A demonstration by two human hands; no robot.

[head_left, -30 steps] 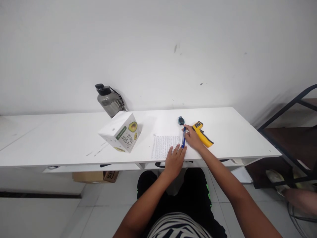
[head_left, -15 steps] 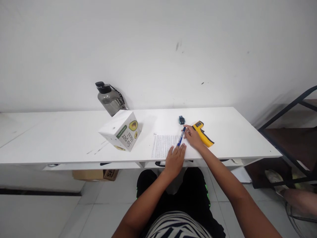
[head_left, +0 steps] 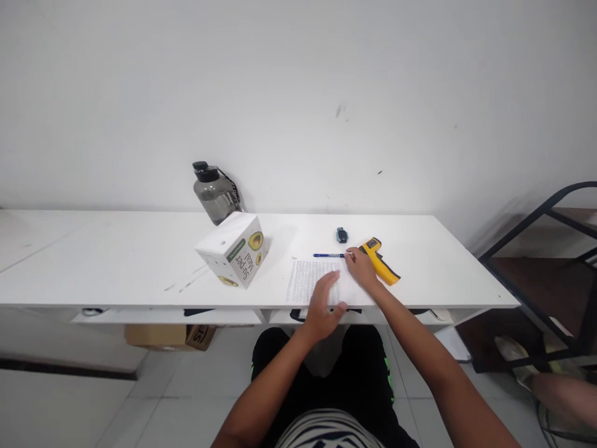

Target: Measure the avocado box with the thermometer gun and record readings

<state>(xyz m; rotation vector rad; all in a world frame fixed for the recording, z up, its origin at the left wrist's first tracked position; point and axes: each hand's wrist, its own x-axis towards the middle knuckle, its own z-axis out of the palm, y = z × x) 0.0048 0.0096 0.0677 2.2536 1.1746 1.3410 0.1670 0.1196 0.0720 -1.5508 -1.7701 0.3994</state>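
Note:
A blue pen (head_left: 326, 255) lies crosswise along the top of a sheet of paper (head_left: 308, 279) covered in rows of handwriting. My right hand (head_left: 361, 267) has its fingers closed on the pen's right end. Over the lower right of the sheet is my left hand (head_left: 321, 309), fingers and thumb apart with nothing held. Just right of my right hand rests a yellow and black infrared thermometer (head_left: 382, 261). Behind the pen is a small dark watch-like device (head_left: 342, 235) with a teal band.
A white box (head_left: 237, 252) with avocado pictures stands left of the paper. Behind it a grey water bottle (head_left: 215, 198) leans near the wall. All are on a long white table (head_left: 116, 261). A cardboard box (head_left: 158, 336) sits below; a black metal frame (head_left: 536, 221) stands at right.
The pen has turned from slanting across the paper's right side to lying crosswise at its top. My left hand has come off the pen and opened. The view has shifted slightly.

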